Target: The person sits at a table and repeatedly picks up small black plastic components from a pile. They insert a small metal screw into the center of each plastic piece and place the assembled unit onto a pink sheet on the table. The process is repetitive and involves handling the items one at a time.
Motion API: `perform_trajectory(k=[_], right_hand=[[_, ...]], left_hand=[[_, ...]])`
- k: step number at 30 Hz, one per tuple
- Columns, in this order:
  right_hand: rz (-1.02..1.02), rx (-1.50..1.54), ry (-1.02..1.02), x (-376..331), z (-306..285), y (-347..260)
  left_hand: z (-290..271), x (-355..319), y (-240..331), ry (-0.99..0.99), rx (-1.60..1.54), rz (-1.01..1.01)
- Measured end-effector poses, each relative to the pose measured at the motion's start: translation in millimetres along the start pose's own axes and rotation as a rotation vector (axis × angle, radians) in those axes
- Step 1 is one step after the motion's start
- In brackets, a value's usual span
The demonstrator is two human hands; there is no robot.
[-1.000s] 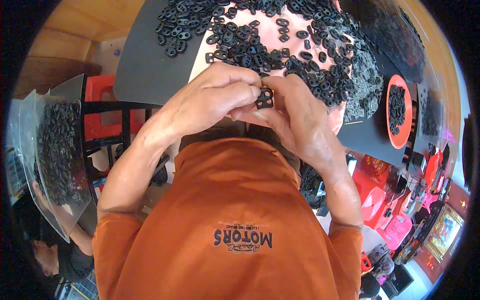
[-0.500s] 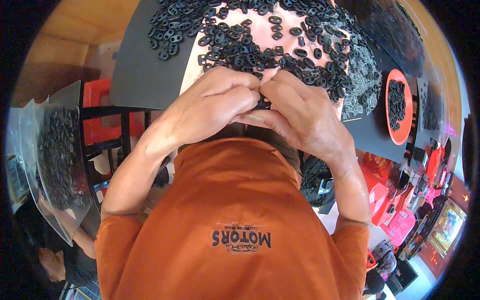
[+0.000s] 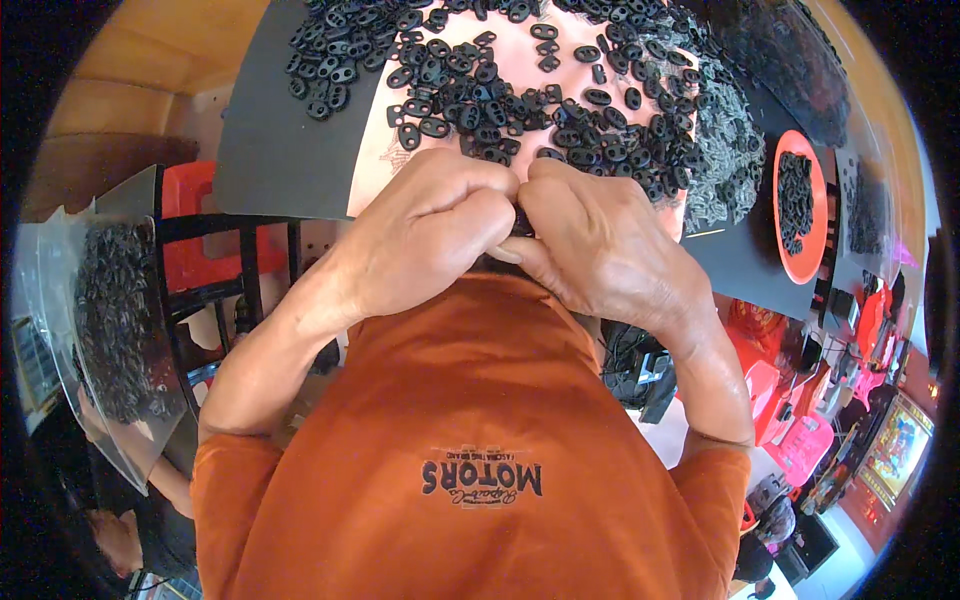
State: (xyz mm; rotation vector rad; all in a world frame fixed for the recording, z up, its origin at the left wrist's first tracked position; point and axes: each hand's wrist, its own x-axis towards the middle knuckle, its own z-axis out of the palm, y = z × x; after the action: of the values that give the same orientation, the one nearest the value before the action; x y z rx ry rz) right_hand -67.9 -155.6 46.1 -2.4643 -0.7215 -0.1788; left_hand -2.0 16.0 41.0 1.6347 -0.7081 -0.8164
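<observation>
Far to the left of the pink sheet (image 3: 512,48), we have a clear plastic bag (image 3: 120,320) full of small dark pieces; below it, at the edge of our view, a person in dark clothing (image 3: 155,525) sits or leans, partly hidden from us; nearer the sheet we pick up a red stool (image 3: 186,187), cut across by a black frame (image 3: 205,229); then comes the dark grey table (image 3: 285,160) that bears the sheet, and beside the sheet's upper left edge we see a pile of black oval pieces (image 3: 335,55).

Now to the centre; at the near edge of the pink sheet we find the left hand (image 3: 430,230), fingers curled in, and right up against it the right hand (image 3: 605,240), thumb and fingers bent tight; the two are together, pinching a small black piece (image 3: 521,224) between them, and we catch only a dark sliver of it, so we cannot tell how it is turned; nearer than the sheet spreads the orange shirt (image 3: 480,400); on the sheet, just beyond the knuckles, we have loose black pieces (image 3: 490,110), many with two holes.

On we go; against the sheet's right side lies a heap of small grey pieces (image 3: 728,165); farther right of the sheet, we spot an orange plate (image 3: 800,268) holding dark pieces (image 3: 795,200).
</observation>
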Motion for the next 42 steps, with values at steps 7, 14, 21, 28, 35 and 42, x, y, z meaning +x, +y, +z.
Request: perform_trajectory(k=[7, 14, 21, 28, 35, 42], right_hand=[[-0.014, 0.061, 0.013, -0.5, 4.3, 2.4], [0.012, 0.046, 0.028, 1.5, 8.0, 2.8], [0.195, 0.481, 0.103, -3.8, -3.8, 10.2], [0.312, 0.622, 0.029, -3.5, -11.6, 7.5], [0.387, 0.709, 0.068, -12.0, -17.2, 2.6], [0.482, 0.948, 0.091, -18.5, -17.0, -5.8]], left_hand=[[1.1, -2.9, 4.7, 0.023, -0.02, -0.002], [-0.2, -1.1, -7.8, 0.029, -0.115, 0.008], [-5.3, -1.4, -3.4, 0.044, -0.16, 0.055], [-2.7, 0.4, 2.6, 0.014, -0.137, 0.055], [2.0, 2.2, 2.6, 0.033, 0.173, 0.264], [16.0, 4.0, -1.5, 0.227, 0.617, 0.654]])
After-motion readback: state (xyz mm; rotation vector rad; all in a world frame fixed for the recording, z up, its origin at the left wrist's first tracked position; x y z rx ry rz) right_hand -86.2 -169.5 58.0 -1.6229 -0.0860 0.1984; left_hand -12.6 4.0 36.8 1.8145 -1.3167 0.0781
